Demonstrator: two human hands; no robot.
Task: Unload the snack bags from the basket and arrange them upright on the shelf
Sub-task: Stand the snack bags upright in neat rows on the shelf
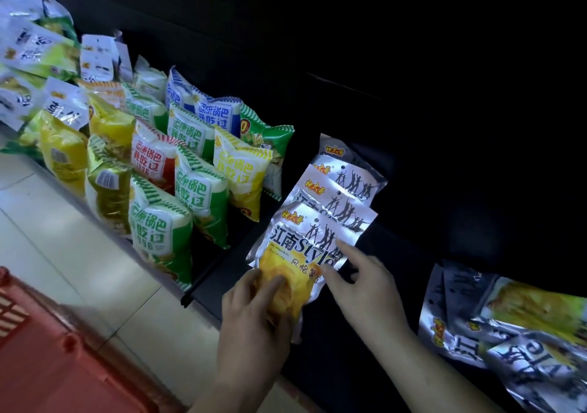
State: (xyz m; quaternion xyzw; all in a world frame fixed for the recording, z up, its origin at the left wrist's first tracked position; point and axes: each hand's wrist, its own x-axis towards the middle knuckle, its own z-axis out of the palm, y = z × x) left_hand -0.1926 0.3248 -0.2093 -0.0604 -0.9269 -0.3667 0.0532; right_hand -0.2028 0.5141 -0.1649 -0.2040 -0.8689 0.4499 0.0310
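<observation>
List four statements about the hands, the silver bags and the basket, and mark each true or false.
1. The left hand holds the lower end of the front silver bag. True.
2. The right hand reaches into the red basket. False: it touches the front silver bag's right edge, and the red basket sits at lower left with no hand in it.
3. More silver bags stand in a row behind the front one. True.
4. The far-right bags stand upright. False: they lie in a loose heap.
</observation>
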